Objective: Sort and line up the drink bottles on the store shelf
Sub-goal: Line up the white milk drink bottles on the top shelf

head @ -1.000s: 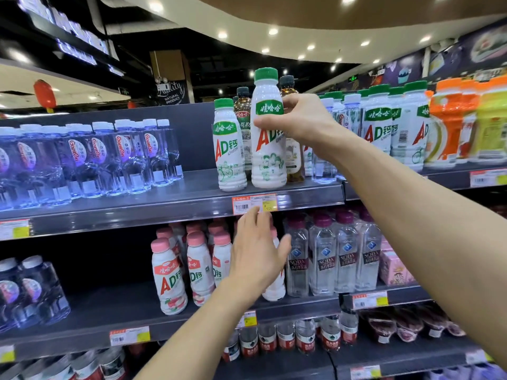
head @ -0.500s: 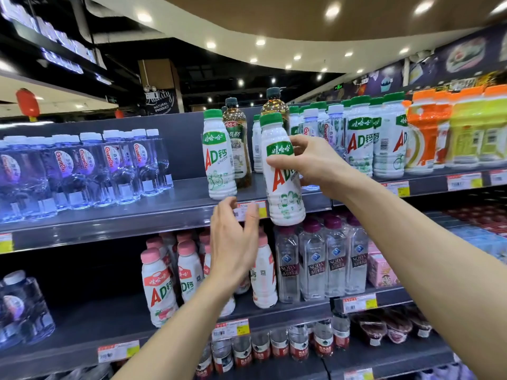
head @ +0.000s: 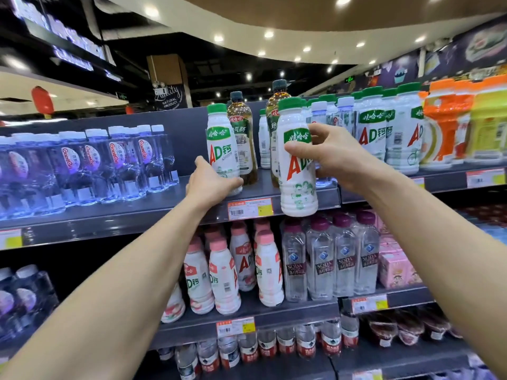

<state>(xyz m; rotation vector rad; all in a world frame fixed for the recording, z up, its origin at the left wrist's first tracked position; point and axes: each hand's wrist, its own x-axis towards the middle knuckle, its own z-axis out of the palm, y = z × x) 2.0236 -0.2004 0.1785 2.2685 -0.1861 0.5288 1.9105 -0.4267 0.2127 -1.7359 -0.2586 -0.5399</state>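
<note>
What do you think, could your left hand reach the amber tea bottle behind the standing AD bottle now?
Probably not yet: the left hand grips the standing AD bottle, which stands right in front of the amber tea bottle.

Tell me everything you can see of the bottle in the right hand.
The held bottle is white and plastic-looking, with a green cap, a green band with white characters, red letters AD, a green cartoon print below and a barcode on its side. It is near upright, off the upper shelf, its base in front of the shelf's lip beside the price tag. The right hand grips its upper body.
</note>
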